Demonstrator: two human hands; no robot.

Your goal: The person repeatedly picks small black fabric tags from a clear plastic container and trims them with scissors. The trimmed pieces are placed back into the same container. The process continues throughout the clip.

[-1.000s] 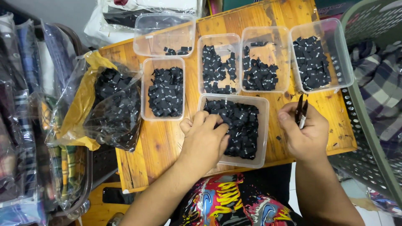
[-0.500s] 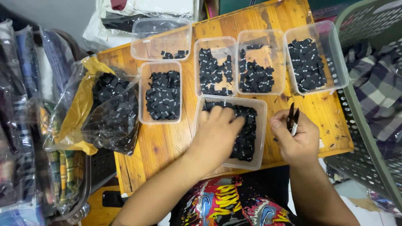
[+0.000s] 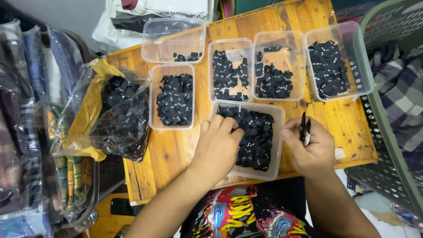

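Observation:
My left hand (image 3: 217,147) rests on the near clear plastic tub (image 3: 277,132), fingers reaching into its heap of small black fabric labels (image 3: 255,136). Whether it grips any label is hidden by the fingers. My right hand (image 3: 310,150) sits beside the tub's right wall, closed around a small black pair of snips (image 3: 305,128) that points away from me. Both hands are over a small wooden table (image 3: 176,150).
Several more clear tubs of black labels stand beyond: one at the left (image 3: 172,96), three in a row (image 3: 273,66), one nearly bare (image 3: 174,39). A clear bag of labels (image 3: 119,114) lies at the table's left. A green mesh basket (image 3: 387,145) stands right.
My left hand has slid further into the near tub's labels. My right hand, holding the snips, has shifted slightly toward the tub.

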